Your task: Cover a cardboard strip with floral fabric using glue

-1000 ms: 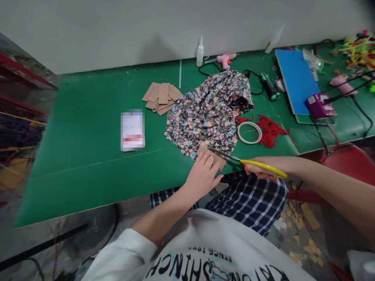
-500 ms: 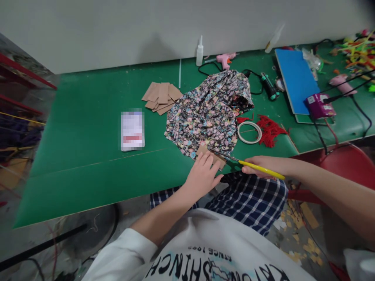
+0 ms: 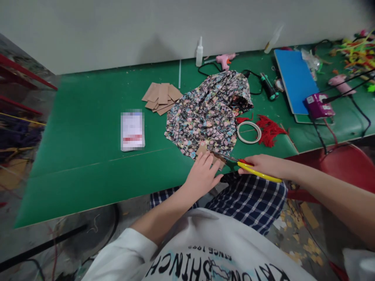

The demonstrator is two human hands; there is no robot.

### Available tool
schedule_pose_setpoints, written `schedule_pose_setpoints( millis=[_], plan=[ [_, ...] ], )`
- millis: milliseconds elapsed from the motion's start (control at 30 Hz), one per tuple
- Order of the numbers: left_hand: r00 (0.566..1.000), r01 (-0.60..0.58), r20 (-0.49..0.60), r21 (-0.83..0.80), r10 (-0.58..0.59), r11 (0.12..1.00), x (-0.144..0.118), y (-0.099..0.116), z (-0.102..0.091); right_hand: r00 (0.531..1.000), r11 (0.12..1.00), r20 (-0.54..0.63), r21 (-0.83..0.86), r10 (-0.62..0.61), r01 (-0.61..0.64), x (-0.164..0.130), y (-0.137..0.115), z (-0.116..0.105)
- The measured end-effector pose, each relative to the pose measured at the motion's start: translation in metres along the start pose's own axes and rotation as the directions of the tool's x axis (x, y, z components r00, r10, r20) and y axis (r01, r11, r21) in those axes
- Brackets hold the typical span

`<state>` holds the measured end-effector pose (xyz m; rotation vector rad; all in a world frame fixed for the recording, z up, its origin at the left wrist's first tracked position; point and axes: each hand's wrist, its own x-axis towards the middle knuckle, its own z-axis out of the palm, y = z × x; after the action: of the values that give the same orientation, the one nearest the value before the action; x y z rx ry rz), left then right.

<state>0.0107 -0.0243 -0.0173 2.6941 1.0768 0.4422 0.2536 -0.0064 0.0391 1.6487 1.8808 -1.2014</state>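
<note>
The green table [image 3: 88, 156] is spreading out ahead of both hands and is carrying everything else. One floral cloth [image 3: 209, 113] is lying crumpled just beyond the hands, its near hem reaching the table edge where it is easiest to work on. One blue board [image 3: 295, 80] is sitting well off to the right of the right hand, out of the working space. A fanned stack of brown card pieces [image 3: 161, 97], about seven though the overlap is hiding an exact count, is waiting beyond and left of the left hand.

The left hand [image 3: 202, 175] is lying flat with fingers spread, pressing one brown card piece [image 3: 213, 158] down onto the cloth's hem, seemingly so that it is not sliding under the blades. The right hand [image 3: 263, 164] is curling around the yellow handles of one pair of scissors [image 3: 249, 166], whose blades are pointing left and meeting the card's right edge; the blades are looking nearly closed, though that is hard to tell.

One tape ring [image 3: 249, 132] and one clump of red yarn [image 3: 271, 128] are lying just beyond the right hand. One pink glue gun [image 3: 224, 59] and one white glue bottle [image 3: 199, 52] are standing far back by the wall.
</note>
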Motion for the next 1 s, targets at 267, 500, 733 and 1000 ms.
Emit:
schedule_pose_setpoints(
  millis=[267, 500, 733, 1000],
  plan=[
    [1.0, -0.004, 0.009, 0.013, 0.004, 1.0, 0.001, 0.0, -0.002, 0.991, 0.943, 0.099, 0.31, 0.095, -0.121, 0.0, -0.007, 0.007],
    [1.0, 0.0, 0.009, -0.006, 0.0, 1.0, 0.001, 0.001, -0.002, 0.958, 0.811, 0.263, 0.531, 0.117, -0.245, 0.0, -0.006, 0.013],
    [1.0, -0.002, 0.003, -0.011, 0.002, 1.0, 0.001, 0.0, -0.001, 0.963, 0.836, 0.244, 0.501, 0.11, -0.223, 0.001, -0.007, 0.009],
    [1.0, 0.002, 0.012, -0.006, -0.002, 1.0, 0.001, 0.0, -0.001, 0.958, 0.856, 0.28, 0.477, 0.068, -0.2, -0.006, -0.012, -0.004]
  ],
)
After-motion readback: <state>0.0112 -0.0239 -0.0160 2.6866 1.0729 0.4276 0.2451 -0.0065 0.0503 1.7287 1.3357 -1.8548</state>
